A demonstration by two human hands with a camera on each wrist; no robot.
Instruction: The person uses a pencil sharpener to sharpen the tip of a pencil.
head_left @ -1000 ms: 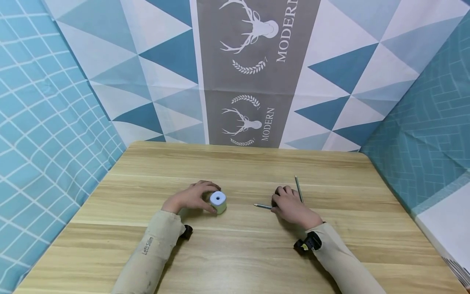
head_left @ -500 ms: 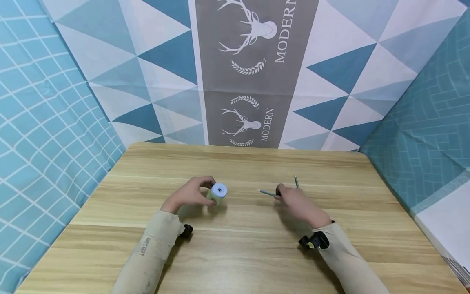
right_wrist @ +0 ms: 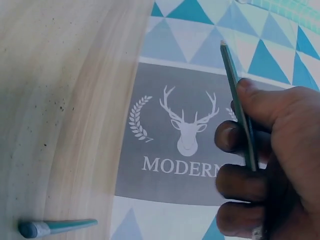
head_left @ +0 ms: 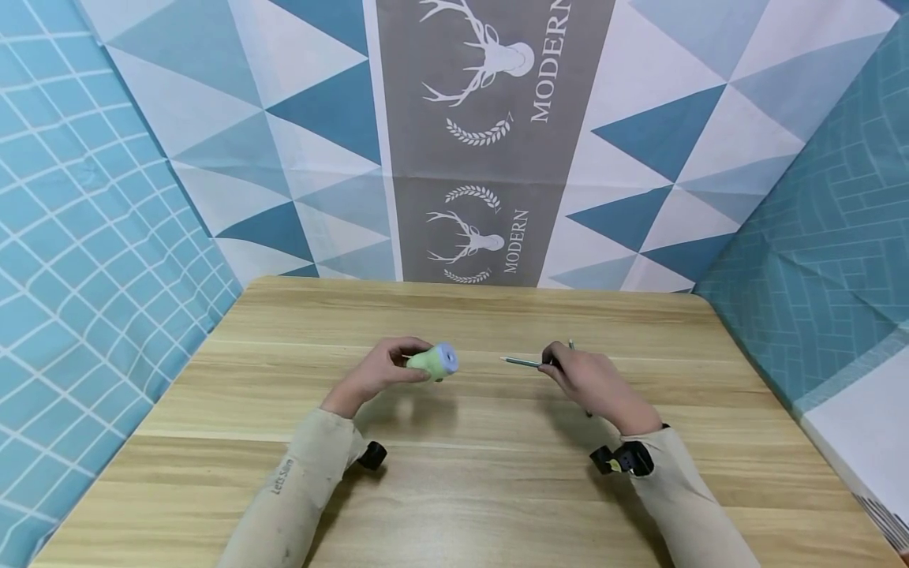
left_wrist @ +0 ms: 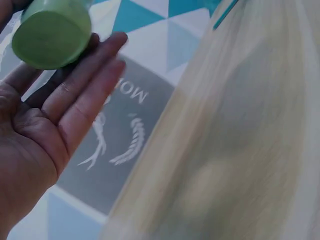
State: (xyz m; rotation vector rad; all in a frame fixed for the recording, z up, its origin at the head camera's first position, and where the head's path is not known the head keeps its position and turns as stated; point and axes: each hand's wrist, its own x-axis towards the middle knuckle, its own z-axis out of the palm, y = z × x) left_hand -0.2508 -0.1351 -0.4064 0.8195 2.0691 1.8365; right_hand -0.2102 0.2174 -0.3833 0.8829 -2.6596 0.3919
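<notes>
My left hand (head_left: 387, 367) grips a small pencil sharpener (head_left: 428, 363), a light green body with a pale blue end and a dark hole in it. It is tipped over so the hole faces right, and it is off the table. In the left wrist view the green base of the sharpener (left_wrist: 50, 40) shows between thumb and fingers. My right hand (head_left: 592, 383) pinches a dark green pencil (head_left: 521, 362) between thumb and fingers, its point towards the sharpener with a gap between. A second green pencil (right_wrist: 65, 227) lies on the table, mostly hidden behind the right hand in the head view.
The wooden table (head_left: 454, 489) reaches back to a patterned cloth wall (head_left: 327, 158). A white box-like surface (head_left: 866, 426) borders the table at the right. Small dark specks (right_wrist: 61, 107) dot the tabletop in the right wrist view.
The left hand has lifted the sharpener off the table and tipped it to the right. The right hand has raised one pencil and moved slightly back and right.
</notes>
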